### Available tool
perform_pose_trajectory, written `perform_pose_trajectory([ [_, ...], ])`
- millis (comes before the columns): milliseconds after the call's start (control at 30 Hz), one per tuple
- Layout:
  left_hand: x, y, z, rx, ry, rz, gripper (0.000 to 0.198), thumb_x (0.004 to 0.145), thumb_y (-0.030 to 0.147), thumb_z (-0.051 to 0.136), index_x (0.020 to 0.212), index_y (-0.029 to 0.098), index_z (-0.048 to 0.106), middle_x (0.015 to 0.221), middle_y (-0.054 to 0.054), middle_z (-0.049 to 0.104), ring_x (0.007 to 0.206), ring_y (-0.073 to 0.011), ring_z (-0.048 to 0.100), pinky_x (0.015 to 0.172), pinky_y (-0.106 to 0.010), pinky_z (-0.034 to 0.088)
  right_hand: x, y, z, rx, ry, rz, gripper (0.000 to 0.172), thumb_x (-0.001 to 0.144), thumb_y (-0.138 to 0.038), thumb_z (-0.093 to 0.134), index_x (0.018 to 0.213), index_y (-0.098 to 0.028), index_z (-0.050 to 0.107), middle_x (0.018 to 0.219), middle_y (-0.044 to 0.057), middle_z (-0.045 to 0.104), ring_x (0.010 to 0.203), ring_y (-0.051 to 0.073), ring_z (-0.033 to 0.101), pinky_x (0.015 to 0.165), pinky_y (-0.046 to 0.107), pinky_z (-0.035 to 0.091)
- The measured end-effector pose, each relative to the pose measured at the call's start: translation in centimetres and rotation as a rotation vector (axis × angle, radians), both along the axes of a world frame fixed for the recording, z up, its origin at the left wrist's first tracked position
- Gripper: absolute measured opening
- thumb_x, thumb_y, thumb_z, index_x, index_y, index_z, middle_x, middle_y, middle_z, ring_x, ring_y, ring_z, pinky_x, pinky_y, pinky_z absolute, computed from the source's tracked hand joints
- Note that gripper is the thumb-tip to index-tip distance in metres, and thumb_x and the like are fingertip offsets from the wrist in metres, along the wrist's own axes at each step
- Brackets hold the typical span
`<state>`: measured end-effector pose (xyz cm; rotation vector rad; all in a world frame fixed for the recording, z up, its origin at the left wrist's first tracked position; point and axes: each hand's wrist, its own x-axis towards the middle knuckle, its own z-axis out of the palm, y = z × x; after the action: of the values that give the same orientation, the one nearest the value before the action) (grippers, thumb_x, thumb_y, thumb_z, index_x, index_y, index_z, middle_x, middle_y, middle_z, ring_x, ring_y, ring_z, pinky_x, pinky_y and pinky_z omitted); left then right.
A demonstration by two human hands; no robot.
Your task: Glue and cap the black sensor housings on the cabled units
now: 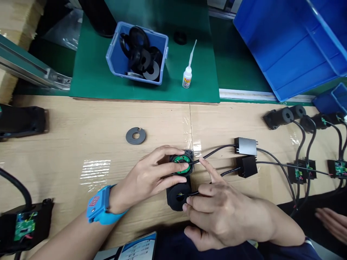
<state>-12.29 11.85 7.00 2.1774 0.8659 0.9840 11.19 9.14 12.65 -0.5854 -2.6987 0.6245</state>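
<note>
My left hand (149,169) has its fingers closed around a black housing (190,154) with a round green circuit board (177,159) in its open end. One fingertip presses on the board, where a black cable (217,148) enters. My right hand (219,213) points its index finger at this cable, the tip touching or very near it. Its other fingers are bent beside a second black housing (173,198), thumb apart. Thin coloured wires show in that housing's round hole. The two cables lead to a grey-topped box (246,146) and a black box (247,167).
A dark flat ring (130,136) lies on the cardboard. Behind are a blue bin (116,68) of black parts and a small white bottle (187,77). More cabled housings (279,117) stand at right, near another person's hand (332,222). A black unit (45,224) sits at left.
</note>
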Motion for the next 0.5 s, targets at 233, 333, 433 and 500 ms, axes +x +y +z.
perform_pose_trajectory([
  [233,1.2,-1.8,-0.1,-0.041,0.024,0.183,0.026,0.089,0.018,0.075,0.114,0.016,0.070,0.128,-0.011,0.058,0.120,-0.0235,0.063,0.100,-0.035,0.061,0.2,0.1,-0.1,-0.004,0.015,-0.005,0.026,0.096,-0.031,0.059,0.076,-0.018,0.070,0.075,-0.003,0.068,0.061,0.013,0.052,0.127,0.062,0.009],
  [333,1.2,-1.8,0.1,-0.069,0.017,0.167,0.021,0.091,0.020,0.073,0.112,0.018,0.070,0.126,-0.010,0.058,0.118,-0.0229,0.064,0.097,-0.034,0.062,0.1,0.1,-0.1,-0.010,0.019,-0.010,0.026,0.095,-0.030,0.059,0.075,-0.017,0.070,0.075,-0.003,0.068,0.059,0.013,0.051,0.127,0.063,0.010],
  [433,0.1,-1.2,1.2,-0.067,0.080,0.136,0.028,0.093,0.032,0.070,0.119,0.021,0.068,0.130,-0.010,0.057,0.122,-0.0238,0.062,0.100,-0.037,0.060,0.1,0.0,-0.1,-0.011,0.026,-0.026,0.026,0.095,-0.029,0.058,0.075,-0.017,0.069,0.076,-0.003,0.069,0.061,0.013,0.054,0.127,0.063,0.010],
  [500,-1.6,-0.6,2.2,-0.017,0.175,0.217,0.033,0.096,0.038,0.067,0.125,0.023,0.064,0.132,-0.010,0.056,0.125,-0.0263,0.060,0.105,-0.042,0.057,0.1,-0.1,-0.1,-0.016,0.033,-0.026,0.025,0.095,-0.029,0.058,0.075,-0.018,0.069,0.075,-0.003,0.069,0.062,0.013,0.056,0.127,0.064,0.009],
])
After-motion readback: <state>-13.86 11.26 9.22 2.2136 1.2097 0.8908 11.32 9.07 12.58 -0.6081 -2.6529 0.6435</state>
